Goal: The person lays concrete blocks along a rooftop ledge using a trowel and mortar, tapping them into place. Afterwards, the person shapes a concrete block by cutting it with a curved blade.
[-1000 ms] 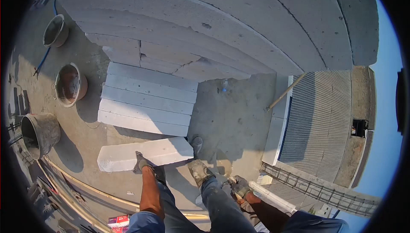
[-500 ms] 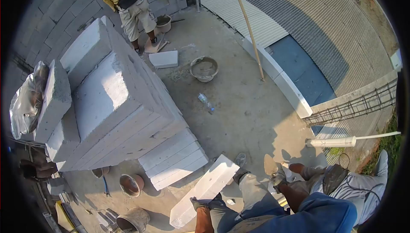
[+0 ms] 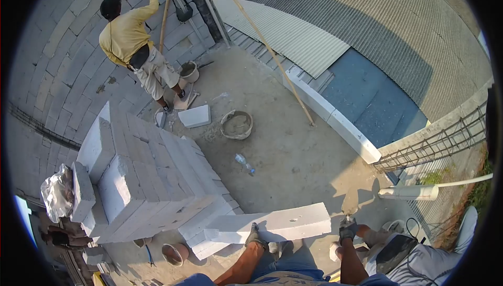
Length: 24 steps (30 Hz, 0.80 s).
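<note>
A long white lightweight concrete block (image 3: 293, 222) lies across the view in front of my body, nearly level. My gloved left hand (image 3: 255, 238) grips its lower side near the middle. To the right of the block, my gloved right hand (image 3: 347, 229) is closed round the handle of a trowel (image 3: 350, 202). The blade points away from me, apart from the block. The block's left end overlaps the stacked blocks (image 3: 157, 181) in the view; contact there cannot be made out.
A co-worker in yellow (image 3: 126, 37) faces the block wall (image 3: 63, 50). Another person (image 3: 419, 254) is close on my right. Mortar tubs, including one bucket (image 3: 236, 125), and a plastic bottle (image 3: 244, 164) stand or lie on the floor. A low block edge (image 3: 346, 128) borders the roofs.
The block has swung from a diagonal to nearly level, held by my left hand. My right hand and trowel have shifted slightly right. The view has tilted up, showing the co-worker's raised arm.
</note>
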### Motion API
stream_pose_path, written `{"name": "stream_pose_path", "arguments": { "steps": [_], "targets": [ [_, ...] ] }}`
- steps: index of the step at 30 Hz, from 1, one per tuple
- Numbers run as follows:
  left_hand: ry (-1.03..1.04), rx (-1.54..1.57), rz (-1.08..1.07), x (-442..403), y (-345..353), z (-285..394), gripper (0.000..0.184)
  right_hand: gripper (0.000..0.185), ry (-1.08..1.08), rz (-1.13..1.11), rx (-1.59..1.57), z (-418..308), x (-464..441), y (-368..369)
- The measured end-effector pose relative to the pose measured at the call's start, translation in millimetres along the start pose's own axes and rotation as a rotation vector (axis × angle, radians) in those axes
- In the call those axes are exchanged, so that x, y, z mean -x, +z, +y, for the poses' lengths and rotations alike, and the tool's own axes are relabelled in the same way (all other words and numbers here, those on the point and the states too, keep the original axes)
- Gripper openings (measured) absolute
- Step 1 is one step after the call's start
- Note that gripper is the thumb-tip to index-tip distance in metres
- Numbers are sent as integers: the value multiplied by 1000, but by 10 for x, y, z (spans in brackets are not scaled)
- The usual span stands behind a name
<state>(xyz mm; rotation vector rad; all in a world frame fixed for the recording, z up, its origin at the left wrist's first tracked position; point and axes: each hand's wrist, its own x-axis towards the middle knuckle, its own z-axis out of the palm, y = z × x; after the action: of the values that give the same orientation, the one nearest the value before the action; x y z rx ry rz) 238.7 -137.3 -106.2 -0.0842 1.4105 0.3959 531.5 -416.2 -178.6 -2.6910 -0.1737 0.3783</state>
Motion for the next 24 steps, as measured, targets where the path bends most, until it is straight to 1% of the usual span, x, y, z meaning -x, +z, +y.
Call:
{"name": "stream_pose_path", "arguments": {
  "steps": [1, 2, 4, 5, 7, 8, 10, 12, 13, 14, 16, 17, 18, 19, 20, 21, 22, 23, 24],
  "targets": [
    [5, -61, 88, 58, 278, 50, 60, 37, -40, 43, 124, 404, -249, 318],
    [17, -121, 165, 26, 533, 146, 61, 37, -43, 61, 108, 300, -332, 257],
    [-101, 288, -108, -380, 766, 339, 57, 37, 170, 72, -55, 22, -528, 5],
    [-42, 31, -126, 37, 1201, 464, 54, 37, 161, 96, -73, -91, -637, -42],
    [-1, -150, -184, 206, 1643, 685, 51, 37, 350, 61, -101, -313, -755, -190],
    [-8, -151, -191, 176, 1837, 788, 51, 37, 351, 70, -98, -437, -782, -278],
    [193, -267, 351, 65, 2266, 1016, 54, 35, 351, 57, 19, -752, -921, -442],
    [145, -368, 526, -238, 2521, 1341, 67, 36, 391, 18, 22, -895, -1075, -498],
    [180, -429, 586, -116, 2760, 1540, 69, 37, 431, -28, 10, -964, -1061, -515],
    [232, -463, 526, -476, 2757, 1713, 74, 37, 454, -48, 38, -1121, -999, -581],
    [255, -517, 474, -815, 2827, 2084, 78, 40, 506, -109, -189, -1583, -993, -804],
    [238, -473, 495, -807, 3170, 2384, 80, 38, 451, -42, -40, -923, -1088, -360],
    [213, -446, 480, -651, 3390, 2617, 81, 40, 310, -135, 391, -948, -1121, -382],
    [188, -419, 465, -495, 3610, 2851, 83, 46, 450, -120, 273, -1053, -1096, -395],
    [186, -416, 389, -320, 3895, 3179, 83, 53, 593, -91, 134, -1266, -1089, -304],
    [169, -403, 470, -365, 4101, 3433, 85, 53, 627, -103, 143, -1494, -1030, -288],
    [161, -413, 520, -508, 4182, 3659, 85, 44, 645, -175, 96, -1758, -1035, -278],
    [152, -421, 569, -652, 4261, 3883, 86, 36, 657, -242, 45, -2177, -1149, -323],
    [182, -382, 443, -912, 4270, 4133, 86, 31, 667, -306, -7, -2557, -1280, -365]
  ]
}}
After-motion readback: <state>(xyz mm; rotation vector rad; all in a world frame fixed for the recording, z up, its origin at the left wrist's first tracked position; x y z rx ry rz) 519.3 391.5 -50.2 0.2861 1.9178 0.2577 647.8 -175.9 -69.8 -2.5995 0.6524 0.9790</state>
